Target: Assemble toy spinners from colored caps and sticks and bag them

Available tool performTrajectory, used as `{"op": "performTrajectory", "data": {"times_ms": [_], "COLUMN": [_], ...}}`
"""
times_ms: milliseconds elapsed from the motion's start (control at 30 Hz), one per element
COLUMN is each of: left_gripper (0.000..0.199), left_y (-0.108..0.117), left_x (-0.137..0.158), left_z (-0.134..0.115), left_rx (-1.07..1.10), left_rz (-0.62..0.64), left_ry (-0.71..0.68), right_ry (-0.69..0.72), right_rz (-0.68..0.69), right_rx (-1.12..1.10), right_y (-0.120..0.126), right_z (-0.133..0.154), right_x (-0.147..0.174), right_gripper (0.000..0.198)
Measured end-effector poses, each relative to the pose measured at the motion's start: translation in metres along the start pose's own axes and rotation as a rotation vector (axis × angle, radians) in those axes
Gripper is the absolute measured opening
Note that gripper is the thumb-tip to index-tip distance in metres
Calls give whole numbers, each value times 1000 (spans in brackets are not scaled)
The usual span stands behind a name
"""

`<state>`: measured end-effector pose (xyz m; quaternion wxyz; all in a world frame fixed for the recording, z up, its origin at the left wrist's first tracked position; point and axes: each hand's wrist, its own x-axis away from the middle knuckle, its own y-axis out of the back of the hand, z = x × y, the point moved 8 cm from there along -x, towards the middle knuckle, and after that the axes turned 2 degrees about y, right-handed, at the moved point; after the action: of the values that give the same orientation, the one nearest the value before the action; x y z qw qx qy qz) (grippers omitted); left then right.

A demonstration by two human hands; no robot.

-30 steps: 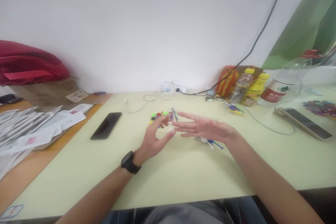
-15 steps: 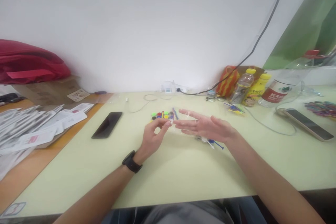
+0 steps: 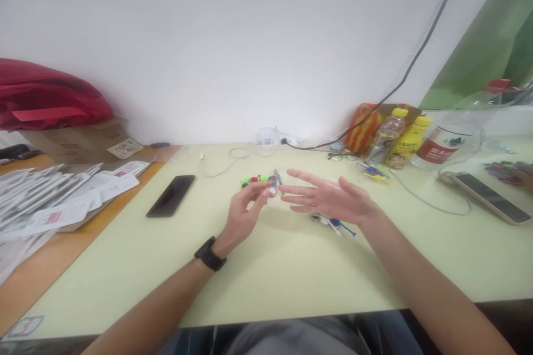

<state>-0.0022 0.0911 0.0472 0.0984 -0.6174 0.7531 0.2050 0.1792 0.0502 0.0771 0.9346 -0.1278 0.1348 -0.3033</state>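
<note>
My left hand (image 3: pixel 245 209) is closed in a pinch, thumb against fingertips, over the middle of the table. A small pale, shiny bit shows at those fingertips, too blurred to name. Just right of it, my right hand (image 3: pixel 327 198) is open with its fingers spread and pointing left. A clear glint like thin plastic shows along its upper edge. Small colourful plastic pieces (image 3: pixel 255 179) lie behind my left fingertips, partly covered, with a thin blue-purple stick (image 3: pixel 278 177) beside them. Below my right palm are blue and white plastic parts with thin stems (image 3: pixel 334 224), partly hidden.
A black phone (image 3: pixel 171 196) lies left; paper packets (image 3: pixel 50 194) and a red bag (image 3: pixel 50 94) are beyond it. Bottles (image 3: pixel 389 133), a large jug (image 3: pixel 441 141), another phone (image 3: pixel 491 197), cables and bagged blue-yellow parts (image 3: pixel 373 171) occupy the right.
My right hand's fingers have spread wider and the hand has shifted slightly right. The left hand keeps its pinch, and more of the pale bit shows at its fingertips.
</note>
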Motion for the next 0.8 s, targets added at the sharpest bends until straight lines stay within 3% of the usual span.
{"op": "performTrajectory", "data": {"times_ms": [200, 800], "left_gripper": [25, 24], "left_y": [-1, -7], "left_x": [0, -1], "left_z": [1, 7], "left_rx": [-32, 25], "left_rz": [19, 41], "left_ry": [7, 65], "right_ry": [-18, 40], "right_rz": [-17, 24], "right_rx": [-25, -20], "right_y": [3, -1], "right_z": [-3, 4], "right_x": [-1, 3], "right_gripper": [91, 102]}}
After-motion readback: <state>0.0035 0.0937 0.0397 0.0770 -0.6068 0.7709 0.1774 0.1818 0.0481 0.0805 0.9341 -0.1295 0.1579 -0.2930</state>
